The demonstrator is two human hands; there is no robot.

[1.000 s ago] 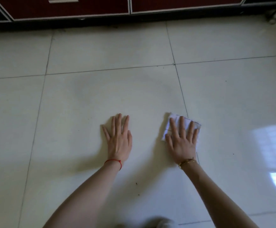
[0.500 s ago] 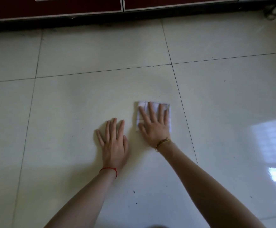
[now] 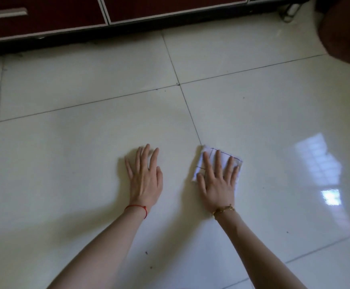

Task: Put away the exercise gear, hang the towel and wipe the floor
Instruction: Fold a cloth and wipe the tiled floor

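Floor [image 3: 86, 163] wiping under way, folded white cloth [image 3: 218, 158] pinned right of frame centre beneath flat, spread right hand [image 3: 216, 182], left hand [image 3: 145, 180] splayed empty on tile beside it, next likely sweeping cloth across unwiped tiles under steady pressure.

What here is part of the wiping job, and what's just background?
In use: folded white cloth, right hand flat on it, left hand braced on the tile floor.
Background: dark red cabinet, brown object top right.
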